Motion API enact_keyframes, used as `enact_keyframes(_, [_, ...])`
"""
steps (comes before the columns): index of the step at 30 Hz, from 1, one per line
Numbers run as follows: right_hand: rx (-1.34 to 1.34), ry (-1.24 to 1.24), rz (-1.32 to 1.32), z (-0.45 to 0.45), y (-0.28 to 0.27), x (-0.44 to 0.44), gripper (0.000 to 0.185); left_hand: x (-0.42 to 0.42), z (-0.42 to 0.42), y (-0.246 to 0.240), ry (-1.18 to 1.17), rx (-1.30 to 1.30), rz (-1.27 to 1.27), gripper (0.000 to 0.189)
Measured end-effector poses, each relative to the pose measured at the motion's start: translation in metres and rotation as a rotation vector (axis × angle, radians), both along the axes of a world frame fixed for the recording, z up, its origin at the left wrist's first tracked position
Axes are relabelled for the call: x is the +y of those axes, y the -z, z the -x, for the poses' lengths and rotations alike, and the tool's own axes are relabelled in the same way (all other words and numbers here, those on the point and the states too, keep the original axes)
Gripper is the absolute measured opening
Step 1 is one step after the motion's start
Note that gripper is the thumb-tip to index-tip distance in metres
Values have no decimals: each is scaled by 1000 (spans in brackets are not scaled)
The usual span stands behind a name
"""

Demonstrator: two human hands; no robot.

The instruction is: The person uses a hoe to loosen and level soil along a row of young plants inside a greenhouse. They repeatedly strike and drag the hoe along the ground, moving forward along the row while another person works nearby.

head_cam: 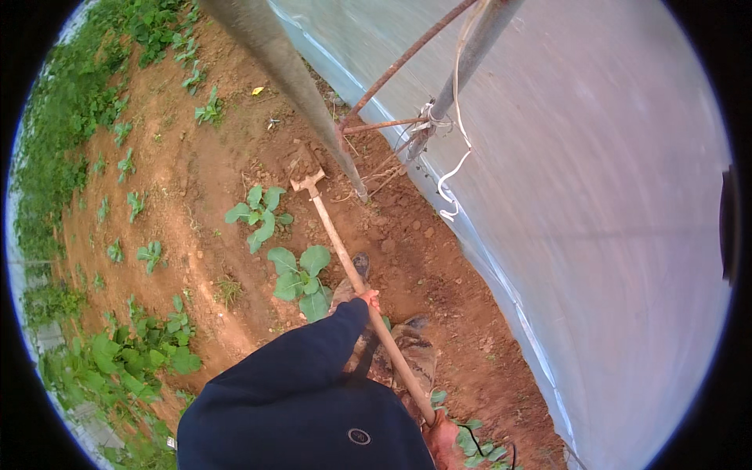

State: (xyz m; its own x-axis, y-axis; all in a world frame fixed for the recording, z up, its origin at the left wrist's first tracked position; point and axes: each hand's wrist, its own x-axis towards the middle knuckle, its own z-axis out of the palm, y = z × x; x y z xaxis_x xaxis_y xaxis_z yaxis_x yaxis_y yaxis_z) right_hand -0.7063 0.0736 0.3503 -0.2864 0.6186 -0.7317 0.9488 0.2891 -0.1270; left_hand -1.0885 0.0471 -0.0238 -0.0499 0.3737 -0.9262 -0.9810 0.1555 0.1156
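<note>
My left hand is wrapped around the middle of the wooden shaft of a long-handled digging tool, a spade or a hoe. Near the shaft's rear end, at the lower right, my right hand grips it too. The shaft slants away from me to a T-shaped head. Beyond that, the blade is caked with or covered by brown soil, so its shape is hard to tell. Two broad-leaved seedlings, one nearer and one farther, grow just left of the shaft.
A metal post enters the soil close beyond the tool head. Rusty braces link it to a second pole with a dangling white cord. Plastic sheeting walls the right side. Rows of small plants fill the left.
</note>
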Motion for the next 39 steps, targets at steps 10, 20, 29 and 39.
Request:
enact_keyframes(10, [261, 493, 454, -24, 21, -47, 33, 34, 12, -64, 386, 192, 296, 23])
enact_keyframes(20, [213, 229, 246, -34, 34, -28, 30, 31, 17, -120, 138, 264, 390, 23])
enact_keyframes(29, [73, 223, 180, 3, 24, -67, 37, 39, 19, -32, 301, 81, 238, 21])
enact_keyframes(39, [261, 9, 164, -91, -3, -85, 49, -24, -50, -42, 266, 116, 240, 27])
